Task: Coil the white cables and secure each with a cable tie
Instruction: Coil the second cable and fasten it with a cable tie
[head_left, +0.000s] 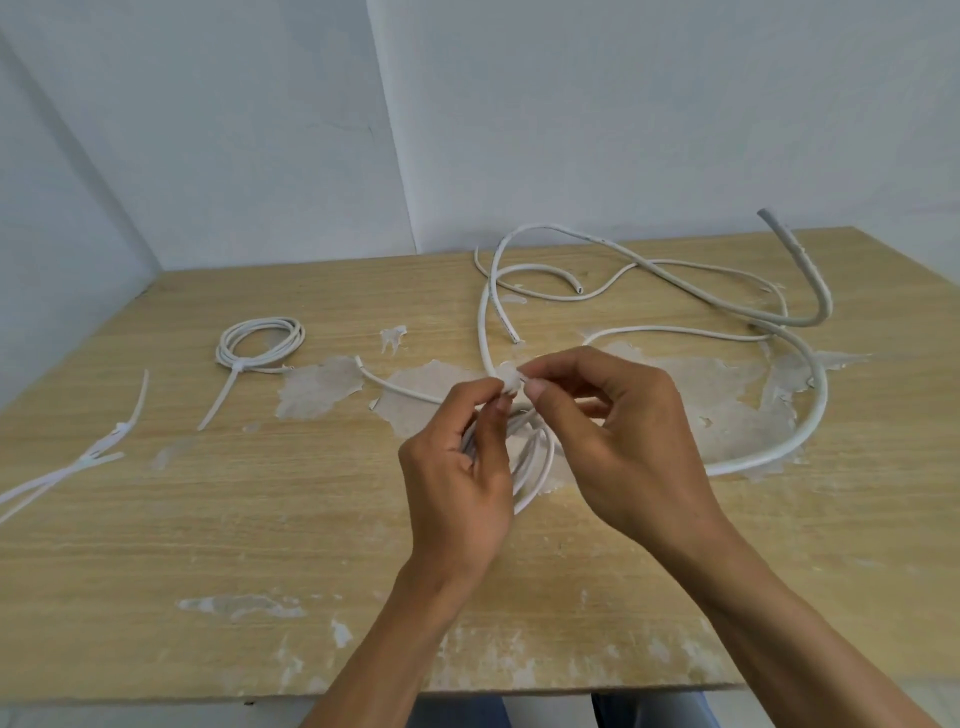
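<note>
Both hands worked at table centre, above a worn pale wooden tabletop (260, 519) w/ patches of peeled veneer. The left hand (457, 467) was closed round a small coil of thin white round cable (532, 457), loops hanging between palm and fingers. The right hand (618, 431) had thumb & forefinger pinched together on a small white plastic cable tie (511, 382) at the coil's top; the left thumb met it there too.

Handling, as a guess: cable looked light, springy, smooth-jacketed, so the loops probably want to spring open. Best held right at the crossing pt where the tie goes. Tie is tiny & slippery; needs a fingertip pinch.

One finished white coil cinched with a tie (260, 340) lay far left. Spare white ties (98, 449) sat near the left edge. A thick grey-white stiff-looking loose cable (800, 395) sprawled at right, uncoiled, and thinner white loose cable (519, 270) lay behind.
</note>
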